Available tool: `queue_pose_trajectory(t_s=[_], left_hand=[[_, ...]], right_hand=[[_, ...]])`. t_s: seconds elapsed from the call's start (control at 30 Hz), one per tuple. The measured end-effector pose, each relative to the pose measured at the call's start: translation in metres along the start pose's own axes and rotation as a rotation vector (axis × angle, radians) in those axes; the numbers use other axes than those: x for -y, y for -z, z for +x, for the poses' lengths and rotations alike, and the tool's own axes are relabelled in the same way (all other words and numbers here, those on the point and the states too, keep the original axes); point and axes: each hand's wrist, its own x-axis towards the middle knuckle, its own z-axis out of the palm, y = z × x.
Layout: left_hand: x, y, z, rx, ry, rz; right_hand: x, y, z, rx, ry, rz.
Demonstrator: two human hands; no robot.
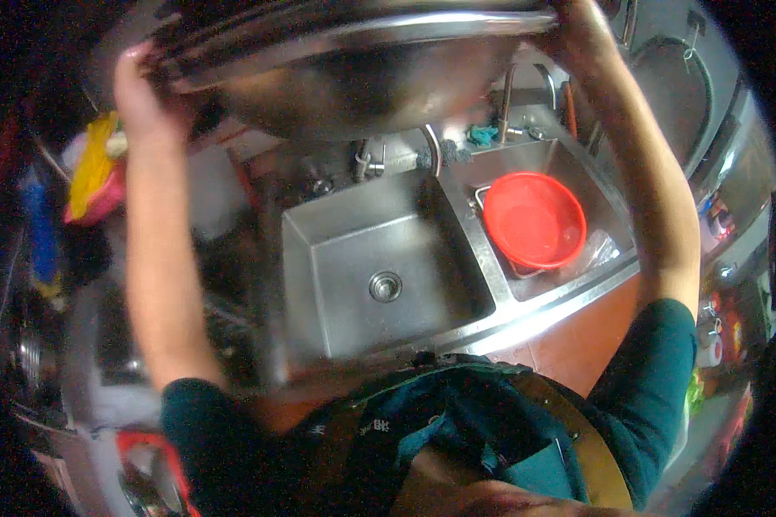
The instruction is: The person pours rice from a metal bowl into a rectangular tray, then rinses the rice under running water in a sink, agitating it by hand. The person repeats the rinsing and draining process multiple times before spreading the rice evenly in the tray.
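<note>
A large round metal basin (pixel 375 90) is raised at the top of the view, above the sinks, with its rolled rim catching the light. My left hand (pixel 145 103) holds its left side and my right hand (pixel 575 42) holds its right side. The fingers of both hands are partly hidden or blurred. Both arms are stretched forward. Below the metal basin lies a stainless steel sink (pixel 355 278) with a round drain (pixel 385 286). In the sink to its right, a red plastic bowl (pixel 533 220) rests on a wire rack.
Curved faucets (pixel 434 148) (pixel 506 106) rise behind the sinks. A teal cloth (pixel 483 134) lies near the right faucet. Clear plastic (pixel 598 251) sits beside the red bowl. Yellow and pink items (pixel 97 165) hang at left. A red-rimmed container (pixel 147 446) stands at lower left.
</note>
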Motion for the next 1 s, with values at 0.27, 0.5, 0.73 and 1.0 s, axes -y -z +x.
queue_pose_trajectory(t_s=[0.27, 0.5, 0.73, 1.0], left_hand=[[0.075, 0.012, 0.049, -0.052, 0.162, -0.126], [0.102, 0.009, 0.094, -0.014, 0.111, -0.096], [0.120, -0.024, 0.096, -0.108, 0.103, 0.003], [0.162, -0.045, 0.019, 0.076, -0.689, 0.635]], right_hand=[[-0.073, 0.031, 0.088, -0.122, -0.032, 0.042], [-0.089, 0.022, 0.099, -0.163, 0.010, -0.013], [-0.110, 0.037, 0.135, -0.366, 0.049, -0.139], [-0.116, 0.041, 0.145, -0.338, 0.021, -0.461]])
